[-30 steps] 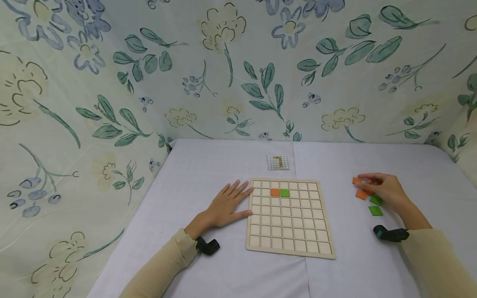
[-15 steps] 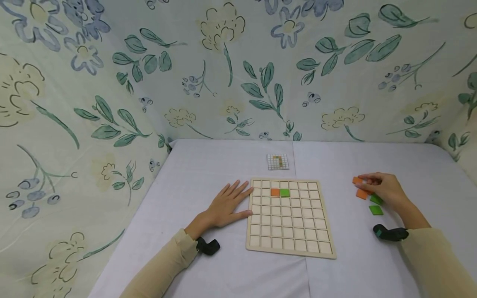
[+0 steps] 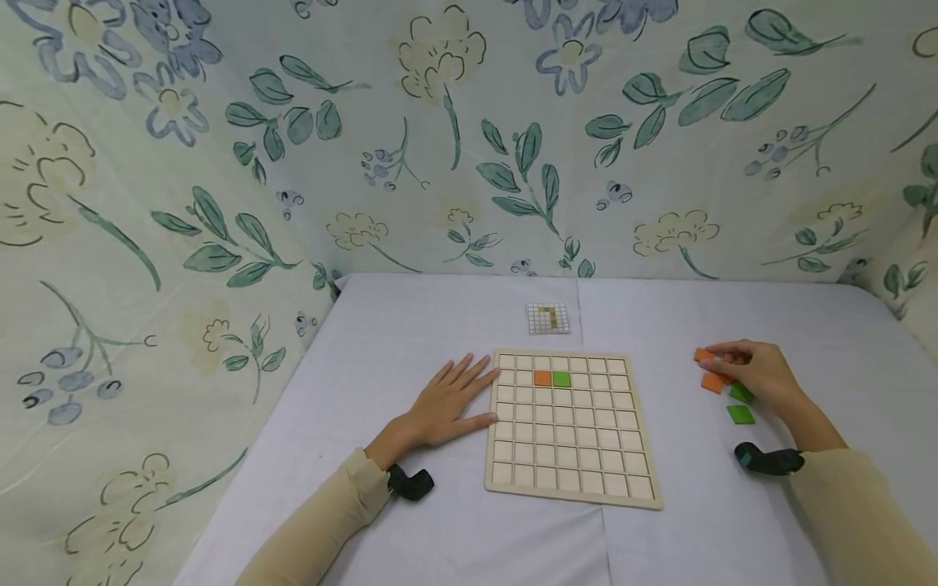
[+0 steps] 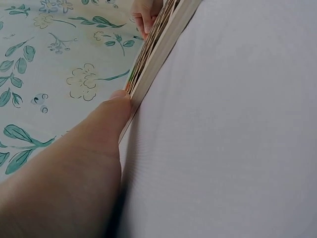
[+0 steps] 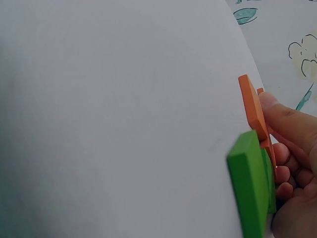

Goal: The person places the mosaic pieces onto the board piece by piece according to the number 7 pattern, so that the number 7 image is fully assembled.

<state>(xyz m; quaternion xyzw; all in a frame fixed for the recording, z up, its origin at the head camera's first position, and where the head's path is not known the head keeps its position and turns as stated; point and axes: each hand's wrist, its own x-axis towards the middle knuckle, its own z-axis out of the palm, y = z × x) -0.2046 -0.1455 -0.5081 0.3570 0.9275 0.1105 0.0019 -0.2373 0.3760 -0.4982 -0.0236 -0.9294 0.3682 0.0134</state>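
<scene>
My left hand (image 3: 443,404) lies flat with spread fingers, its fingertips and thumb touching the left edge of the wooden grid board (image 3: 572,495). In the left wrist view the thumb tip meets the board's side (image 4: 161,62). An orange tile (image 3: 542,378) and a green tile (image 3: 561,379) sit side by side in the board's second row. To the right of the board, my right hand (image 3: 762,378) pinches an orange tile (image 3: 703,355) between thumb and forefinger, the other fingers curled. Below the hand lie another orange tile (image 3: 711,383) and green tiles (image 3: 741,415), partly covered by it.
A small card with a printed coloured grid pattern (image 3: 547,318) lies beyond the board. White cloth (image 3: 410,317) covers the table, and a floral curtain (image 3: 469,195) hangs behind it. Each wrist wears a black camera band (image 3: 768,459).
</scene>
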